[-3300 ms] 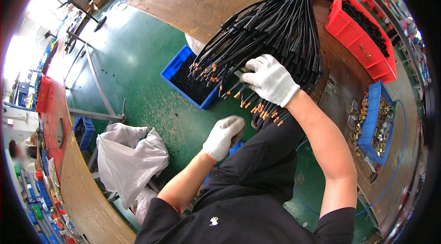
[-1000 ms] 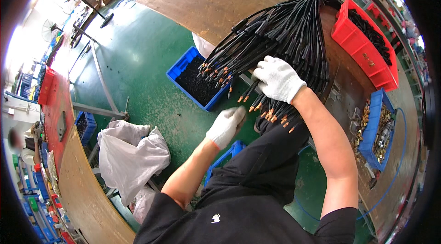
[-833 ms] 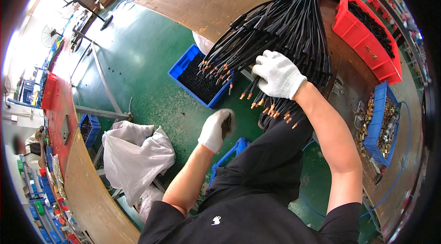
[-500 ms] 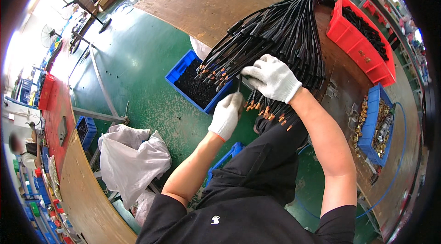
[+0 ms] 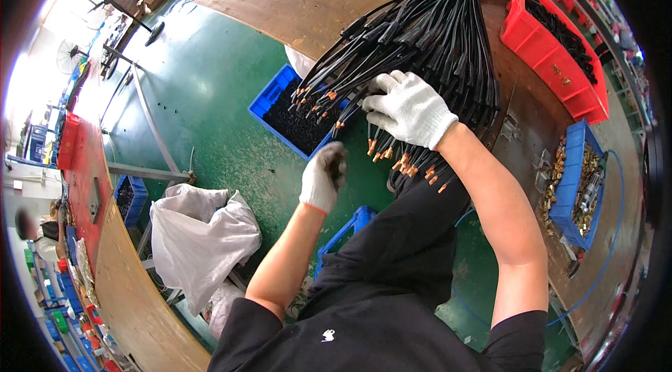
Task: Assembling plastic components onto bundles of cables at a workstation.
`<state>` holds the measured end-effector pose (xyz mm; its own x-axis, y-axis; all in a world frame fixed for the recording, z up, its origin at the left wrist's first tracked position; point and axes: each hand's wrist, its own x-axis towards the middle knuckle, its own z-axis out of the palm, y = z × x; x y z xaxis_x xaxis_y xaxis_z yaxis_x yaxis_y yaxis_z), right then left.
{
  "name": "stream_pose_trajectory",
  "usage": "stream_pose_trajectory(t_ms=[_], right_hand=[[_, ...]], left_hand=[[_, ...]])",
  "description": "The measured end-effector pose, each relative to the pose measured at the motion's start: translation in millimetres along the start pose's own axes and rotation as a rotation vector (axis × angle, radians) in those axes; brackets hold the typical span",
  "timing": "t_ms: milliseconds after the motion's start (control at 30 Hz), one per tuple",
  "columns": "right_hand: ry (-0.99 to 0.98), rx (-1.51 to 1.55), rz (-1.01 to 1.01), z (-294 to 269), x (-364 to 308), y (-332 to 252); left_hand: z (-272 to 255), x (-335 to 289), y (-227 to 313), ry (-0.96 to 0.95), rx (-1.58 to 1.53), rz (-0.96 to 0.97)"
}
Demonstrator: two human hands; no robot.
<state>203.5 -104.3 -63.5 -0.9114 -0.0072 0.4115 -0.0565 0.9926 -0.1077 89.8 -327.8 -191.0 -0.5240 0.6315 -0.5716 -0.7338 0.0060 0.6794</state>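
Note:
A thick bundle of black cables (image 5: 427,32) spreads over the table edge, their copper-coloured tips hanging toward my lap. My right hand (image 5: 413,111), in a white glove, lies over the bundle with bent fingers closed on a black cable. Its palm side is hidden. Below and left of the cable ends is my left hand (image 5: 324,174), gloved too, with dark-smudged fingertips. Those fingers are curled together, and what they hold, if anything, cannot be made out. Just beyond it, a blue bin (image 5: 262,118) holds many small black pieces under the cable tips.
On the brown table (image 5: 280,4), a red bin (image 5: 553,67) of black parts stands at the right. Nearer sits a blue bin (image 5: 568,221) with brass-coloured fittings, beside a blue hose (image 5: 619,211). A white sack (image 5: 199,239) hangs at the left near a metal frame (image 5: 150,120).
My left hand has drawn away from the right one, moving left and slightly down, and its fingers have curled in. My right hand stays over the cables, shifted slightly.

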Motion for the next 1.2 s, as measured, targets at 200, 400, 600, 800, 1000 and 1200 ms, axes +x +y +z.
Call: stream_pose_trajectory(t_ms=[200, 400, 600, 800, 1000, 1200], right_hand=[[0.043, 0.008, 0.008, 7, -8, 7], [-0.040, -0.062, 0.115, 8, 2, -3], [-0.065, -0.090, 0.125, 7, 6, -4], [-0.144, -0.122, 0.171, 7, 9, -7], [-0.135, -0.108, 0.160, 10, 6, -4], [-0.006, -0.097, 0.084, 11, 7, -5]], left_hand=[[29, 21, 24, -0.195, -0.233, -0.081], [32, -3, 42, -0.092, 0.311, 0.173], [46, -12, 52, -0.232, 0.620, 0.146], [47, -22, 39, -0.213, 0.532, 0.155], [14, -45, 18, -0.152, 0.505, 0.044], [-45, -23, -32, 0.126, -0.042, -0.303]])
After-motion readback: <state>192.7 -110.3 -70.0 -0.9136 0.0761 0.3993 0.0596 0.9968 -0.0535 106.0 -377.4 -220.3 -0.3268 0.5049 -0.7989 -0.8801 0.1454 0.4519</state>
